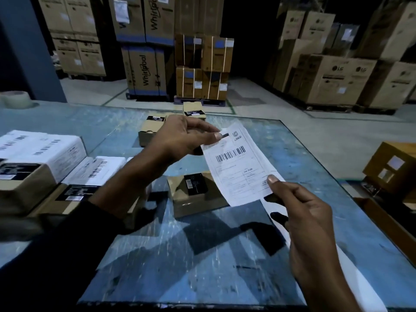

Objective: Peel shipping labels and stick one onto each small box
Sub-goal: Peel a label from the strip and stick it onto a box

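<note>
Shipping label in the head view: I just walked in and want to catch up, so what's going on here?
A person holds a shipping label in the air with both hands: the left hand pinches its top edge and the right hand its lower corner. It hangs over a small box on the blue table and is not yet stuck down. Two boxes on the left already carry white labels; two more small boxes wait behind.

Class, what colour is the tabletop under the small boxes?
Blue tabletop, scuffed with whitish marks; head view shows it.
</note>
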{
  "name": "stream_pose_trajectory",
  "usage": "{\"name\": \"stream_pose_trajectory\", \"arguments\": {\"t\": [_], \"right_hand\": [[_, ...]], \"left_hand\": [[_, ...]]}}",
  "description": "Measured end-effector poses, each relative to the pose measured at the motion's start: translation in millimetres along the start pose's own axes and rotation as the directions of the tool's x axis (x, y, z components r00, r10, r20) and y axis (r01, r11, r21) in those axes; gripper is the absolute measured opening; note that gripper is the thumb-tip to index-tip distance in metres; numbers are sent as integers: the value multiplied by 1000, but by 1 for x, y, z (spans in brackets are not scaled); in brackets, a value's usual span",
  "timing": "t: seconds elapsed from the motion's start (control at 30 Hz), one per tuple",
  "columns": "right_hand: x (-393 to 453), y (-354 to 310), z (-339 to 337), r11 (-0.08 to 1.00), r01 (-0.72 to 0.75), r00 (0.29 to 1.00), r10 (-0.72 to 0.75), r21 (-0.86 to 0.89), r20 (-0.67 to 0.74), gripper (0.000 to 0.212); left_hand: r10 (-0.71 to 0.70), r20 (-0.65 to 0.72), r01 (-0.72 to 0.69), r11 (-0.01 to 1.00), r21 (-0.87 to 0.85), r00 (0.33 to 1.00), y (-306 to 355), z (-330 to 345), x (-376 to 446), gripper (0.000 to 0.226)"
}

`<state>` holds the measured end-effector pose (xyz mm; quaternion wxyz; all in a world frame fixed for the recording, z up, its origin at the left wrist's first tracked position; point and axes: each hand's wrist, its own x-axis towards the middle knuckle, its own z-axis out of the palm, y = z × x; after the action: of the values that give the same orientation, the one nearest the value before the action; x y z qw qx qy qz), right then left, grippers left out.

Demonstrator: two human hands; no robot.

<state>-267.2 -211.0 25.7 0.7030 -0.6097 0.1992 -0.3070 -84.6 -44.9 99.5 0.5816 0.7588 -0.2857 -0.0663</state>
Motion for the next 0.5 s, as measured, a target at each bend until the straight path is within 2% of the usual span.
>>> {"name": "stream_pose_trajectory", "arguments": {"t": [0.13,0.23,0.33,0.5], "right_hand": [[0,7,3,996,-80,996,81,50,-22,22],[1,23,7,991,-119,992,122,53,-41,19],[6,33,7,997,-80,995,80,8,-63,20],[10,35,6,993,-119,993,119,-26,2,23]], "left_hand": [[-80,103,72,994,86,991,-8,4,13,16],[-118,82,107,986,125,990,-23,6,15,15],[-101,52,95,990,108,994,-35,8,15,14],[-82,17,80,991,105,996,-41,6,15,12]]}}
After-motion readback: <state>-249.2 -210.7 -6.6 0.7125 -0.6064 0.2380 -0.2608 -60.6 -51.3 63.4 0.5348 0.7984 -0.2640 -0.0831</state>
